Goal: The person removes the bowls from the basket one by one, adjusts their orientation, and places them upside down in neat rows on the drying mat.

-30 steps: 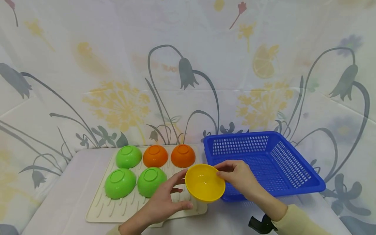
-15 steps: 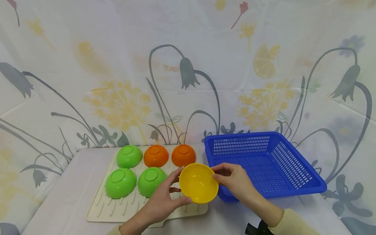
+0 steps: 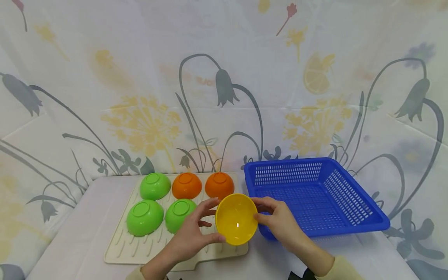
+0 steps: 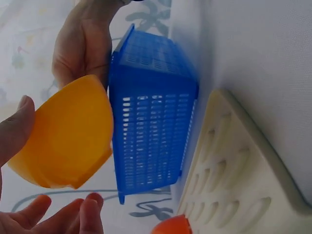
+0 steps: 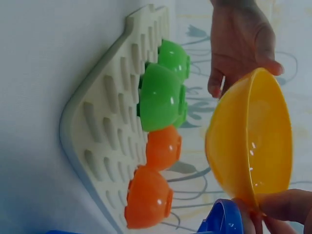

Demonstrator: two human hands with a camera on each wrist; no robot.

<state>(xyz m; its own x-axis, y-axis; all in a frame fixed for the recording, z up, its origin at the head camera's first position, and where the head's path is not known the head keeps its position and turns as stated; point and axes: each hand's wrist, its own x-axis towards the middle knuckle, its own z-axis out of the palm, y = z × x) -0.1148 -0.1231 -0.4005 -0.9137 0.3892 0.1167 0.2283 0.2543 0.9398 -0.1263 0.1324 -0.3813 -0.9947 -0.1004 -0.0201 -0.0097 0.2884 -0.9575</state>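
A yellow bowl (image 3: 236,219) is held tilted above the table, its hollow facing the head view. My right hand (image 3: 281,219) pinches its right rim between thumb and fingers. My left hand (image 3: 192,229) is spread around the bowl's left side, its thumb at the rim. In the left wrist view, a small gap shows between the left fingertips (image 4: 90,214) and the bowl. Behind the left hand lies a cream draining tray (image 3: 150,251). Upside down on it sit green bowls (image 3: 145,217) and two orange bowls (image 3: 186,186).
A blue perforated basket (image 3: 315,232) stands at the right, just behind my right hand. White cloth (image 3: 66,233) covers the table. A patterned curtain (image 3: 157,58) hangs behind everything.
The yellow bowl has moved slightly left and turned its hollow more toward the head view. The right hand moved with it, while the left hand came close around its left side.
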